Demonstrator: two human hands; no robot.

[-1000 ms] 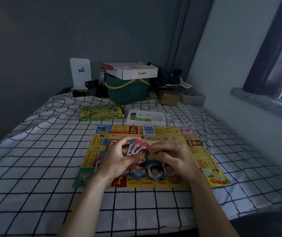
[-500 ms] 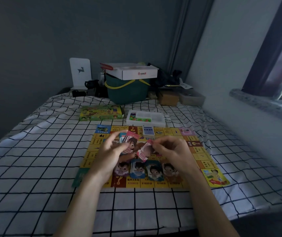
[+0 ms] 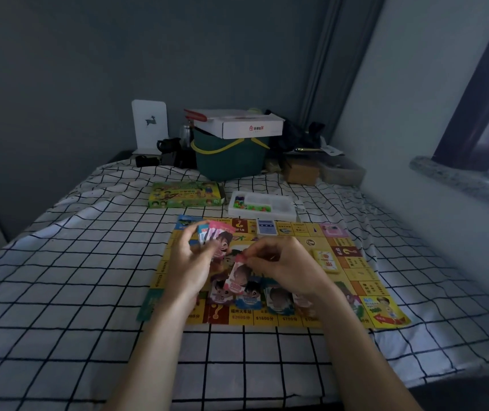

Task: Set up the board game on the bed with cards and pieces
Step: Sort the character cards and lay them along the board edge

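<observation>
A: Hands?
B: Left hand grips a fanned stack of cards, fingers curled round it. Right hand pinches a single pink card by its top edge, hanging over the board.
A: Board?
B: Yellow game board flat on the checked bed sheet. Row of cards along its near edge, blue deck at the far edge.
A: Beyond?
B: White piece tray touching the board's far edge, green game box beside it, green basket behind.
</observation>
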